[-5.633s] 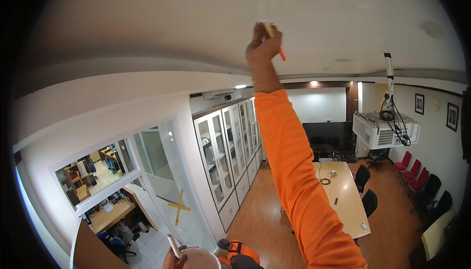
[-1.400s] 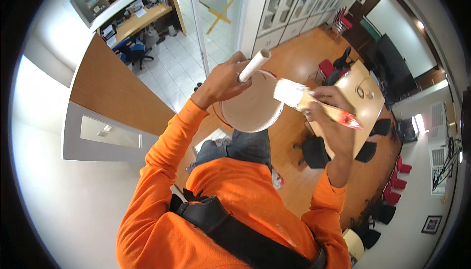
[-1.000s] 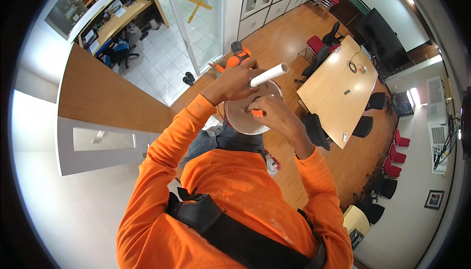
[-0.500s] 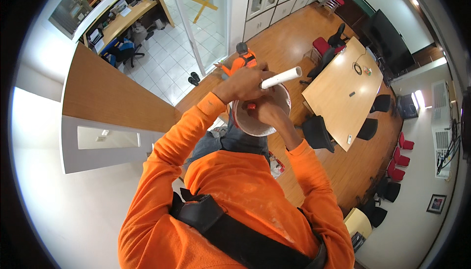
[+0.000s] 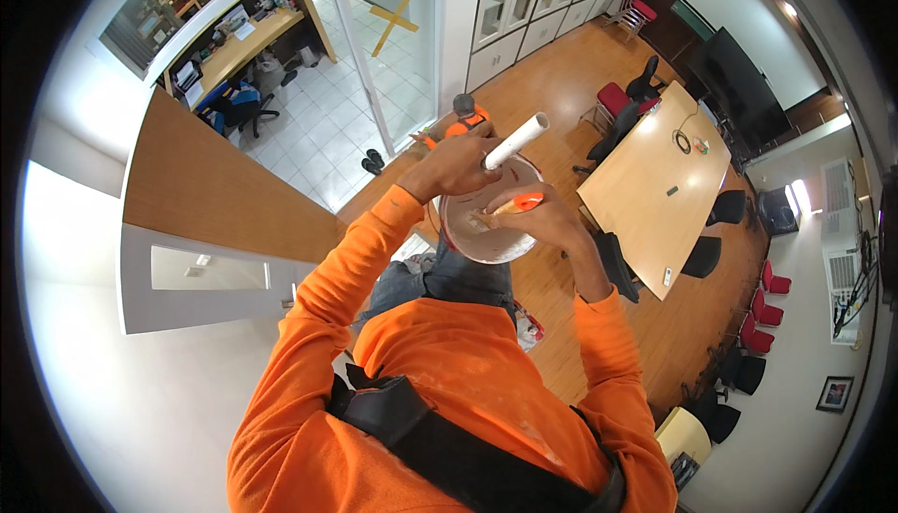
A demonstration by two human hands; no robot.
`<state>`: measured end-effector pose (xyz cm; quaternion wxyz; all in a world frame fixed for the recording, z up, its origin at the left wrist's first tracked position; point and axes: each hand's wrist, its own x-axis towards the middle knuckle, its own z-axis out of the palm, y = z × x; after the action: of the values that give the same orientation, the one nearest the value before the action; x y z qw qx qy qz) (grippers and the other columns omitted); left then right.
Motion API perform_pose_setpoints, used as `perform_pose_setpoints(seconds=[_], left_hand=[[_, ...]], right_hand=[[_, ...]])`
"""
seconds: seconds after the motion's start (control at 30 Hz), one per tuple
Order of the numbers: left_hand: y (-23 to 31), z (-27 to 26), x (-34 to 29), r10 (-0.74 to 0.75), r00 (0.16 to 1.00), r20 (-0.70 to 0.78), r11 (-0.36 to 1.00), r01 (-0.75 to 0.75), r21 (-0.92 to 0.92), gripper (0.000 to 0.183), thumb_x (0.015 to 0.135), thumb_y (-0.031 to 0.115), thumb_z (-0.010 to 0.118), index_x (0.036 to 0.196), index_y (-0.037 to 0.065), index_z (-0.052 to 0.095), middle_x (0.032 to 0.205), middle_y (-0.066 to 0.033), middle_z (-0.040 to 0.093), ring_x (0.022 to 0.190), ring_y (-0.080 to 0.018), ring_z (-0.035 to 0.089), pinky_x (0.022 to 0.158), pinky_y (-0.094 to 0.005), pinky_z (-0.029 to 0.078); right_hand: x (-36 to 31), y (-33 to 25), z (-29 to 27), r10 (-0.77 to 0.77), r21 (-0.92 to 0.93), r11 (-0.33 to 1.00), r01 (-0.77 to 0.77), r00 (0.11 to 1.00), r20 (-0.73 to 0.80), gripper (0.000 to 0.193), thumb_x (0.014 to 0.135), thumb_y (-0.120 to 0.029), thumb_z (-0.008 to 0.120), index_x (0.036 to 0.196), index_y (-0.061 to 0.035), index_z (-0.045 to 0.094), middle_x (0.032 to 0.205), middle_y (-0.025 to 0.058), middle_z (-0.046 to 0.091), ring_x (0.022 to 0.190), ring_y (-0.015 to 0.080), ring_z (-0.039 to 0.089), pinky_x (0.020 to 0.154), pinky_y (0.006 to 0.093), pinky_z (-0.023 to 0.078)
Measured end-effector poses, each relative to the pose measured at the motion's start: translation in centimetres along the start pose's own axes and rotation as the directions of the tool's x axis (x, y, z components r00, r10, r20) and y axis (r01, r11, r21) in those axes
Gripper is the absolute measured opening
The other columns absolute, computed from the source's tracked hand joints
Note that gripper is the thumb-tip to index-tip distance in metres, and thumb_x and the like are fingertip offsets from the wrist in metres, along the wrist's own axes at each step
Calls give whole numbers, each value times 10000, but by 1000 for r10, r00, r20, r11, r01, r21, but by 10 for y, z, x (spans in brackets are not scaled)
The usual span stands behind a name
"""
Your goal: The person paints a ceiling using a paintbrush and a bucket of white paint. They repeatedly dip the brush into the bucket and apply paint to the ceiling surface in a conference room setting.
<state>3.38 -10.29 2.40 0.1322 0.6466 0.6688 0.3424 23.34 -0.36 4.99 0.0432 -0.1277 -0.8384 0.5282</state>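
My left hand (image 5: 453, 167) is closed around a white pipe (image 5: 517, 140) that slants up to the right, over the far rim of a white bucket (image 5: 488, 253). The hand sits against that rim; whether it also grips the bucket is hidden. In my closed right hand (image 5: 554, 221) is a paintbrush (image 5: 528, 202) with an orange handle. Its pale bristle end points left into the bucket, near the inner wall. Whitish smears coat the inside of the bucket, which is in front of my legs.
Far below, another person (image 5: 468, 118) in orange is on the wooden floor (image 5: 524, 69). A long table (image 5: 659, 190) with chairs stands to the right. At left are a brown panel (image 5: 210, 172) and a glass partition (image 5: 383, 55); glass-fronted cabinets (image 5: 510, 8) line the back.
My right hand has lifted and shifted right from deep in the bucket, bringing the brush's handle into plain sight. The white pipe has tilted more steeply and moved slightly left with my left hand.
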Motion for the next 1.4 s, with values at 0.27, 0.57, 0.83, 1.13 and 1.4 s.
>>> perform_pose_setpoints(seconds=[0.27, 0.57, 0.83, 1.13, 1.4], left_hand=[[-8, -10, 4, -94, 994, 55, 995, 95, -19, 486, 840, 243, 657, 1301, 95, 629, 1363, -180, 534, 1128, -390, 605, 981, -446, 478], [-15, -24, -11, -252, 967, -27, 964, 248, -93, 529, 826, 196, 643, 1344, 88, 610, 1341, -222, 533, 1166, -392, 580, 1011, -432, 467], [5, -25, -25, -201, 979, -22, 975, 198, -101, 522, 826, 189, 623, 1344, 129, 611, 1274, -216, 546, 1108, -417, 598, 979, -452, 491], [-13, 1, -4, 11, 999, -48, 999, -9, 45, 453, 846, 272, 669, 1233, 45, 603, 1183, -193, 574, 970, -427, 627, 844, -506, 502], [20, -8, -3, -145, 987, 67, 989, 142, 43, 429, 849, 277, 661, 1216, 59, 627, 1289, -187, 554, 1014, -416, 628, 891, -497, 490]], right_hand=[[-24, 7, -22, 336, 559, 786, -264, 942, -27, 227, 864, -92, 724, 1056, 29, 701, 976, 117, 708, 806, 177, 701, 759, 270, 568], [-56, 55, -10, 451, 979, 174, 105, 875, -174, 258, 921, -107, 630, 1149, 11, 648, 889, 115, 713, 719, 169, 698, 660, 258, 602], [-35, 3, 0, 32, 129, 992, 12, 940, -339, 224, 911, -107, 662, 1109, -14, 712, 964, 124, 749, 808, 204, 725, 732, 294, 565], [32, 57, 50, -189, -614, 785, 84, 976, -107, 230, 798, -18, 644, 1006, -52, 736, 1032, 178, 696, 936, 373, 667, 823, 446, 541], [30, 38, 49, -9, -462, 883, -79, 982, -186, 161, 861, -123, 636, 989, -57, 707, 1021, 222, 692, 949, 406, 677, 817, 501, 544]])
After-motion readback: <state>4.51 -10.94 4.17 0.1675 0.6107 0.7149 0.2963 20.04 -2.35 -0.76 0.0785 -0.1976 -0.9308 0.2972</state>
